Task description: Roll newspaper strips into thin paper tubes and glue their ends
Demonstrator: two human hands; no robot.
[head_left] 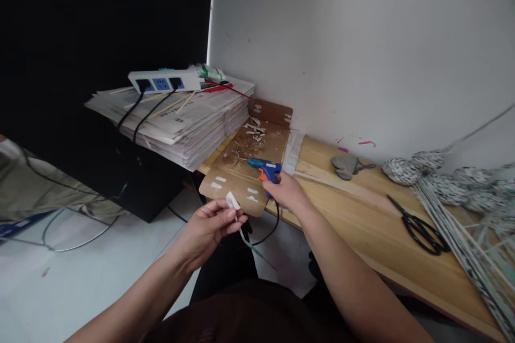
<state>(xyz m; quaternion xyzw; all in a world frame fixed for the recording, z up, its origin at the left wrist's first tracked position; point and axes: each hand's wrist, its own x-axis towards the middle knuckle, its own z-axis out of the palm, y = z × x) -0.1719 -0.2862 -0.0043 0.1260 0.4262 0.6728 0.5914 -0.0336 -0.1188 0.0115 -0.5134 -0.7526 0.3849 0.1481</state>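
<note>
My right hand (285, 191) is wrapped round the handle of a blue hot glue gun (272, 169) with an orange trigger. Its nozzle points left over a brown cardboard sheet (237, 191) at the table's edge. In front of the cardboard, my left hand (213, 228) pinches a thin paper strip (232, 201) between thumb and fingers. One white end of the strip stands up above the fingertips, and a narrow tail hangs below toward my lap. The nozzle and the strip are apart.
Paper scraps (255, 129) lie on the cardboard. A power strip (164, 82) rests on a newspaper stack (193, 134) at left. Black scissors (420, 228), a grey heart-shaped piece (345, 166), woven paper balls (402, 171) and long paper rods (458, 246) occupy the wooden table (341, 209).
</note>
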